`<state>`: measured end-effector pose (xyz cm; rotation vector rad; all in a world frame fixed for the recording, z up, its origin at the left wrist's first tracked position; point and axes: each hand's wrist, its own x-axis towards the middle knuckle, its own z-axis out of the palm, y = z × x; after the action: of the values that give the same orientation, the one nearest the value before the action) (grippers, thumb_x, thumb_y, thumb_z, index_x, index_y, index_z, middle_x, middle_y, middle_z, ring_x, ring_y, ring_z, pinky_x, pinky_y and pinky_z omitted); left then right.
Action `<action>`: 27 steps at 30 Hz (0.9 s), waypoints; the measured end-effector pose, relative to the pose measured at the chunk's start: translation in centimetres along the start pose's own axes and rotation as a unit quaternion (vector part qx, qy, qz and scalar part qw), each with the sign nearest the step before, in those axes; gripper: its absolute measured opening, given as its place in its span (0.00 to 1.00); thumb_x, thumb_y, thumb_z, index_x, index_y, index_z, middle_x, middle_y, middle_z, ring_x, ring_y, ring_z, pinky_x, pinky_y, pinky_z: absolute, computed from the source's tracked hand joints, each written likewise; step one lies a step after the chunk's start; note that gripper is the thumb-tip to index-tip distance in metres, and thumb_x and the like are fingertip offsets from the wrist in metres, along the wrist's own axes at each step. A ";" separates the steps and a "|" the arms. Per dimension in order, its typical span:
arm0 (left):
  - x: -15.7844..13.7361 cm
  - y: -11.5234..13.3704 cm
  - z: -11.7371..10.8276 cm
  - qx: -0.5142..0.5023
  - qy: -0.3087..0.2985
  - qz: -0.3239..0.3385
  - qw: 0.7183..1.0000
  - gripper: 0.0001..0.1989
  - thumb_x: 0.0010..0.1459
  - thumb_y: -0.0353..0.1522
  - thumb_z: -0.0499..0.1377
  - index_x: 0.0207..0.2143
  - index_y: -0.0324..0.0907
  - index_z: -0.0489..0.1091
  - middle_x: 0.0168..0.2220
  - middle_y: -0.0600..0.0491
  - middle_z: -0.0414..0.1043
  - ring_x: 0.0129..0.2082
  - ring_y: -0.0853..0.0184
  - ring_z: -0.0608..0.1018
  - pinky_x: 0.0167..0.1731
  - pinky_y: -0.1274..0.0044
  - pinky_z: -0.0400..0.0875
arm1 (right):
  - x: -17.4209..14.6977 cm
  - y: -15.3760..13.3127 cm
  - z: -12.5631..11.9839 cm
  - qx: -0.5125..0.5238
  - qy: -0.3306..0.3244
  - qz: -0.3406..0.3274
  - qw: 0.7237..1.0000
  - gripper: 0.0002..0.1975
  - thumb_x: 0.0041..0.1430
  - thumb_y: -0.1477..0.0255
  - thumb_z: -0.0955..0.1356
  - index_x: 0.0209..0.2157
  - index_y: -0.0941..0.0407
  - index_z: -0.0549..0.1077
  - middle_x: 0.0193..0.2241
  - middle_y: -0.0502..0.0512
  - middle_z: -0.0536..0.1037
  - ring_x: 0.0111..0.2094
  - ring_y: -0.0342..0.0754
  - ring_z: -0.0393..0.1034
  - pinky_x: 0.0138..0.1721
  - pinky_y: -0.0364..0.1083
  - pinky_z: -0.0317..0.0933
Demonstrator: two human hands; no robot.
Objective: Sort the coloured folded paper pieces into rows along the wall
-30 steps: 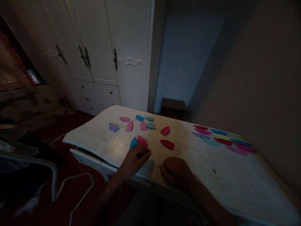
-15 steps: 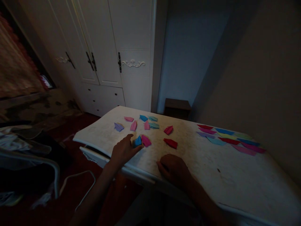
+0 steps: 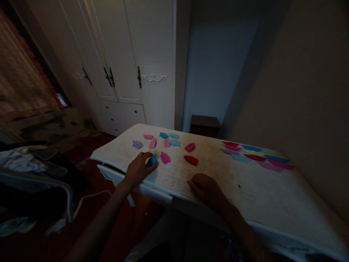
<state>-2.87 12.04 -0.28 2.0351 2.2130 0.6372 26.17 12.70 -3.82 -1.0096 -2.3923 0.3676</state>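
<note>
My left hand (image 3: 139, 168) has its thumb and fingers closed around a blue folded paper piece (image 3: 153, 159) on the table. Something yellowish shows at its fingertips, too dim to make out. Just right of it lies a magenta folded paper (image 3: 165, 157). My right hand (image 3: 205, 187) rests curled at the table's front edge, and nothing shows in its fingers. Beyond that hand is a red folded paper (image 3: 191, 160), with a crimson one (image 3: 190, 147) behind it. Farther back are a lavender piece (image 3: 137, 144), a pink piece (image 3: 152, 142) and several other pink and blue ones.
Several long folded papers, such as a pink strip (image 3: 269, 166), overlap at the right of the white table (image 3: 218, 171). A drawer (image 3: 111, 176) juts out under the front edge. Behind stand a white wardrobe (image 3: 158, 98) and a brown cabinet (image 3: 205, 125). A chair frame (image 3: 65, 185) is at left.
My left hand has closed on the blue folded paper and drawn it slightly away from the magenta one. The right hand stays curled at the edge. The camera view has shifted a little.
</note>
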 end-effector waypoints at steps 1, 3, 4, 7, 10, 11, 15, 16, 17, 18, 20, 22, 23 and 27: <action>0.0 0.1 0.0 -0.030 0.003 0.006 1.000 0.21 0.55 0.43 0.58 0.49 0.43 0.68 0.44 0.47 0.74 0.40 0.59 0.78 0.38 0.72 0.70 | -0.5 0.3 -0.3 0.002 0.005 0.003 1.000 0.18 0.67 0.65 0.58 0.25 0.56 0.68 0.25 0.53 0.72 0.27 0.45 0.64 0.31 0.44 0.56; 0.0 0.6 0.2 -0.119 0.009 0.010 0.993 0.24 0.54 0.43 0.59 0.51 0.43 0.66 0.41 0.49 0.75 0.33 0.63 0.78 0.34 0.74 0.71 | -1.4 0.9 -0.8 0.009 0.012 0.017 1.000 0.19 0.67 0.64 0.58 0.26 0.56 0.68 0.25 0.53 0.72 0.28 0.45 0.65 0.31 0.44 0.56; 0.1 1.1 0.3 -0.174 0.011 0.009 0.985 0.26 0.53 0.43 0.61 0.52 0.43 0.64 0.41 0.50 0.75 0.29 0.66 0.77 0.31 0.75 0.71 | -1.8 1.3 -1.1 0.013 0.017 0.027 0.999 0.19 0.67 0.63 0.58 0.26 0.56 0.69 0.25 0.53 0.72 0.28 0.46 0.65 0.31 0.44 0.56; 0.6 3.8 1.1 -0.308 0.021 0.022 0.951 0.32 0.48 0.43 0.65 0.53 0.42 0.62 0.40 0.52 0.73 0.23 0.70 0.75 0.23 0.78 0.68 | -3.1 2.3 -1.9 0.027 0.032 0.060 0.997 0.18 0.66 0.62 0.59 0.27 0.56 0.69 0.26 0.53 0.73 0.29 0.46 0.66 0.31 0.44 0.57; 1.0 8.0 1.9 -0.359 0.005 0.074 0.930 0.30 0.48 0.43 0.65 0.52 0.43 0.62 0.40 0.52 0.71 0.23 0.72 0.75 0.21 0.80 0.67 | -4.5 3.0 -2.9 0.045 0.041 0.080 0.995 0.16 0.65 0.63 0.61 0.27 0.56 0.70 0.26 0.53 0.74 0.29 0.46 0.67 0.32 0.44 0.57; 1.2 9.6 2.2 -0.368 -0.008 0.092 0.925 0.30 0.49 0.43 0.65 0.52 0.43 0.62 0.41 0.52 0.71 0.23 0.73 0.75 0.20 0.80 0.67 | -5.0 3.2 -3.2 0.050 0.042 0.086 0.994 0.15 0.65 0.64 0.61 0.27 0.56 0.70 0.27 0.53 0.74 0.30 0.46 0.67 0.33 0.44 0.57; 2.2 16.7 3.1 -0.411 -0.082 0.141 0.897 0.32 0.47 0.40 0.67 0.54 0.44 0.61 0.43 0.51 0.70 0.22 0.74 0.75 0.18 0.82 0.67 | -7.0 3.4 -4.9 0.061 0.057 0.117 0.990 0.13 0.65 0.67 0.62 0.28 0.56 0.72 0.28 0.52 0.75 0.31 0.46 0.68 0.38 0.45 0.58; 2.5 18.7 3.5 -0.424 -0.106 0.148 0.887 0.33 0.47 0.39 0.68 0.54 0.44 0.61 0.42 0.51 0.70 0.21 0.75 0.75 0.17 0.83 0.67 | -7.4 3.4 -5.2 0.066 0.062 0.125 0.988 0.13 0.65 0.67 0.63 0.29 0.56 0.72 0.28 0.52 0.75 0.31 0.45 0.68 0.38 0.45 0.58; 2.7 20.8 3.9 -0.438 -0.133 0.151 0.876 0.32 0.47 0.39 0.68 0.54 0.44 0.62 0.41 0.51 0.70 0.20 0.75 0.74 0.16 0.83 0.66 | -7.8 3.4 -5.4 0.072 0.069 0.133 0.986 0.13 0.65 0.67 0.63 0.29 0.56 0.72 0.27 0.51 0.75 0.31 0.45 0.68 0.38 0.45 0.59; 2.9 22.9 4.4 -0.446 -0.158 0.148 0.868 0.30 0.48 0.39 0.67 0.53 0.42 0.63 0.39 0.51 0.71 0.19 0.76 0.74 0.14 0.84 0.65 | -8.1 3.4 -5.6 0.077 0.078 0.139 0.984 0.12 0.65 0.67 0.63 0.28 0.56 0.72 0.27 0.51 0.75 0.30 0.45 0.68 0.38 0.45 0.59; 3.2 27.3 5.9 -0.450 -0.223 0.178 0.846 0.27 0.50 0.39 0.66 0.50 0.41 0.64 0.37 0.51 0.73 0.17 0.76 0.73 0.13 0.84 0.64 | -8.4 3.5 -5.8 0.081 0.097 0.153 0.980 0.13 0.65 0.68 0.63 0.28 0.56 0.72 0.27 0.51 0.75 0.30 0.44 0.68 0.35 0.44 0.58; 3.2 31.5 7.7 -0.424 -0.299 0.228 0.824 0.26 0.52 0.40 0.66 0.51 0.40 0.64 0.34 0.51 0.74 0.17 0.73 0.74 0.13 0.83 0.66 | -8.5 3.7 -5.7 0.076 0.108 0.166 0.977 0.12 0.64 0.69 0.63 0.27 0.57 0.72 0.27 0.52 0.76 0.30 0.45 0.69 0.34 0.43 0.58; 3.2 33.4 8.8 -0.390 -0.326 0.252 0.823 0.26 0.53 0.39 0.65 0.51 0.40 0.63 0.32 0.51 0.75 0.18 0.72 0.75 0.14 0.82 0.68 | -8.5 3.7 -5.7 0.074 0.108 0.170 0.977 0.11 0.63 0.70 0.64 0.28 0.57 0.73 0.28 0.52 0.77 0.31 0.45 0.69 0.34 0.43 0.59; 3.3 39.3 12.9 -0.238 -0.359 0.292 0.854 0.18 0.56 0.38 0.61 0.46 0.37 0.65 0.30 0.50 0.77 0.21 0.69 0.78 0.17 0.81 0.72 | -8.4 3.8 -5.6 0.094 0.100 0.171 0.976 0.09 0.61 0.74 0.64 0.37 0.56 0.76 0.35 0.54 0.80 0.37 0.48 0.73 0.38 0.44 0.62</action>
<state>37.81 20.03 2.20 2.1449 0.9176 0.3079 36.47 9.49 -3.70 -1.3046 -1.9640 0.5739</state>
